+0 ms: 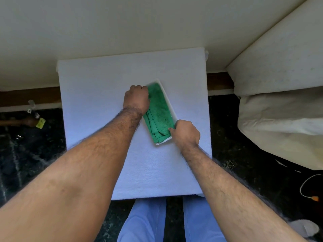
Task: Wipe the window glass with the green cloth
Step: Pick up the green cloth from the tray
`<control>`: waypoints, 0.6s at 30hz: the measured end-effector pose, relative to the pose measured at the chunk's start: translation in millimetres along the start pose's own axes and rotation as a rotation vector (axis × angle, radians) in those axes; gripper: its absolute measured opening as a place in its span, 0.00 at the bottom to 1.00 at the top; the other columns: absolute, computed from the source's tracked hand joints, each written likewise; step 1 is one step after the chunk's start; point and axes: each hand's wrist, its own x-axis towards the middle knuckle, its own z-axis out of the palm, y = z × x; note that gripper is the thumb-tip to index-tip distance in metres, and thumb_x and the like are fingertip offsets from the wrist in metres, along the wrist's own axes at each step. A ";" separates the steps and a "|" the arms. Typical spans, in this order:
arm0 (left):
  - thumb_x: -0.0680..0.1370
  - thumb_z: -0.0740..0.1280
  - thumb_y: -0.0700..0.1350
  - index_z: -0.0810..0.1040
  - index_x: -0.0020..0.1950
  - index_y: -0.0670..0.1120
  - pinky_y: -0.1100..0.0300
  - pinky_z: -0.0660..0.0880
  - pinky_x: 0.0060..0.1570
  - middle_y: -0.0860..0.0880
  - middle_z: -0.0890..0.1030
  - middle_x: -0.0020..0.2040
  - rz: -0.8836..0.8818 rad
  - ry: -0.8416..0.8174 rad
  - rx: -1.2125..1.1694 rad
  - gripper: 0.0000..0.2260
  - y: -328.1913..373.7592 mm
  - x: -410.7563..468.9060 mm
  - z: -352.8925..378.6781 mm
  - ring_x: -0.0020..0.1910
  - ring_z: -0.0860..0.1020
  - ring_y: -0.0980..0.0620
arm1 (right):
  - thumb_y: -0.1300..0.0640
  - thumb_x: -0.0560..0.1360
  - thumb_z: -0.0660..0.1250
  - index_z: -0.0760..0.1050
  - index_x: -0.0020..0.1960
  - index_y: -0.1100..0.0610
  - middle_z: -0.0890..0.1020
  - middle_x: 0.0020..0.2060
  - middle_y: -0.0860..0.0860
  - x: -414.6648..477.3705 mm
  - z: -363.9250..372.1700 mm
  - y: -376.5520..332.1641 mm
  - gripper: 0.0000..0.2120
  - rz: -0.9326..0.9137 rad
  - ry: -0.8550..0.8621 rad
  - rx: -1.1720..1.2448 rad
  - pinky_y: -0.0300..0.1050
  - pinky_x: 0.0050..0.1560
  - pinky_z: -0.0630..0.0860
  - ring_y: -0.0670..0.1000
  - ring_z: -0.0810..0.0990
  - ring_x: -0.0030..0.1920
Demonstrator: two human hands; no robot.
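Note:
A folded green cloth [158,110] lies in a shallow white tray [172,110], set at a slant on a small table covered with a white towel [97,95]. My left hand [137,98] is closed on the cloth's far left edge. My right hand [186,132] pinches the cloth's near right corner at the tray's rim. No window glass is in view.
A cream wall [139,23] with a brown skirting strip [29,97] rises behind the table. A pale covered mattress or cushion [283,105] fills the right. The floor is dark [244,154]. A white cord with an orange end [314,198] lies at the right; small clutter [35,117] sits at the left.

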 end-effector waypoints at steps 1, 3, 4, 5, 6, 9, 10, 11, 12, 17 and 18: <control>0.82 0.66 0.44 0.77 0.67 0.39 0.47 0.75 0.59 0.39 0.81 0.62 -0.003 -0.003 0.004 0.15 0.8 1.0 0.5 0.63 0.76 0.39 | 0.45 0.82 0.70 0.84 0.58 0.54 0.86 0.48 0.51 0.1 -0.7 0.1 0.13 0.011 0.000 0.024 0.44 0.39 0.73 0.53 0.79 0.43; 0.81 0.66 0.44 0.79 0.66 0.41 0.47 0.74 0.58 0.41 0.81 0.60 -0.008 -0.015 0.002 0.15 -0.2 1.5 -0.1 0.62 0.76 0.40 | 0.47 0.81 0.72 0.84 0.57 0.53 0.87 0.49 0.50 -0.3 -3.3 1.1 0.11 0.019 -0.009 0.084 0.42 0.38 0.73 0.52 0.81 0.43; 0.80 0.67 0.46 0.80 0.64 0.42 0.48 0.74 0.58 0.41 0.80 0.59 -0.013 -0.018 -0.010 0.15 -1.9 0.8 -1.6 0.62 0.75 0.41 | 0.48 0.80 0.73 0.84 0.56 0.53 0.86 0.48 0.49 -1.0 -4.8 1.4 0.09 0.017 -0.022 0.123 0.40 0.36 0.72 0.51 0.81 0.43; 0.78 0.68 0.47 0.80 0.63 0.42 0.48 0.74 0.57 0.42 0.79 0.59 -0.021 -0.019 -0.038 0.15 -3.5 -0.3 -4.4 0.62 0.75 0.41 | 0.49 0.79 0.74 0.84 0.54 0.52 0.85 0.47 0.48 -2.1 -7.9 2.0 0.08 0.013 -0.041 0.171 0.39 0.35 0.70 0.50 0.81 0.43; 0.77 0.69 0.49 0.81 0.62 0.42 0.48 0.75 0.57 0.42 0.78 0.59 -0.029 -0.018 -0.085 0.16 -5.1 -2.0 -7.4 0.62 0.74 0.41 | 0.50 0.78 0.74 0.82 0.52 0.51 0.84 0.45 0.46 -3.1 -11.5 3.4 0.06 0.005 -0.059 0.228 0.39 0.34 0.68 0.47 0.80 0.41; 0.74 0.72 0.50 0.81 0.59 0.45 0.53 0.78 0.52 0.44 0.80 0.57 -0.070 -0.047 -0.347 0.16 -9.3 -15.3 -20.2 0.54 0.78 0.45 | 0.54 0.75 0.76 0.79 0.46 0.53 0.80 0.40 0.46 -7.8 -26.5 9.5 0.06 -0.024 -0.104 0.467 0.41 0.36 0.71 0.45 0.76 0.39; 0.74 0.73 0.49 0.80 0.56 0.47 0.57 0.77 0.47 0.46 0.82 0.54 -0.089 -0.052 -0.457 0.13 -10.6 -21.5 -25.0 0.49 0.79 0.48 | 0.57 0.74 0.76 0.78 0.44 0.54 0.79 0.39 0.46 -10.4 -32.2 11.8 0.06 -0.033 -0.111 0.559 0.40 0.37 0.71 0.46 0.75 0.39; 0.74 0.73 0.48 0.79 0.54 0.48 0.60 0.75 0.42 0.47 0.82 0.51 -0.111 -0.055 -0.554 0.10 -12.5 -28.0 -30.6 0.44 0.79 0.51 | 0.58 0.74 0.76 0.77 0.43 0.54 0.79 0.38 0.47 -14.0 -39.1 13.6 0.07 -0.040 -0.109 0.635 0.39 0.37 0.71 0.47 0.75 0.39; 0.75 0.72 0.47 0.78 0.52 0.49 0.62 0.73 0.38 0.49 0.82 0.48 -0.128 -0.050 -0.634 0.09 -14.7 -34.7 -36.5 0.41 0.78 0.54 | 0.60 0.73 0.76 0.76 0.41 0.54 0.79 0.37 0.47 -17.2 -46.0 15.0 0.08 -0.042 -0.096 0.691 0.40 0.38 0.73 0.48 0.75 0.39; 0.74 0.74 0.40 0.78 0.64 0.48 0.66 0.74 0.38 0.53 0.81 0.52 -0.216 0.053 -0.913 0.19 -21.4 -77.9 -88.9 0.50 0.80 0.51 | 0.65 0.72 0.75 0.75 0.44 0.53 0.80 0.40 0.51 -40.5 -96.2 13.1 0.11 0.002 -0.066 0.856 0.61 0.60 0.87 0.54 0.83 0.46; 0.74 0.74 0.39 0.78 0.68 0.46 0.63 0.78 0.43 0.51 0.81 0.56 -0.230 0.055 -0.958 0.22 -21.9 -86.2 -98.9 0.54 0.81 0.49 | 0.65 0.72 0.75 0.76 0.47 0.52 0.81 0.42 0.52 -46.2 -106.8 11.5 0.11 -0.005 -0.067 0.879 0.62 0.61 0.86 0.55 0.86 0.50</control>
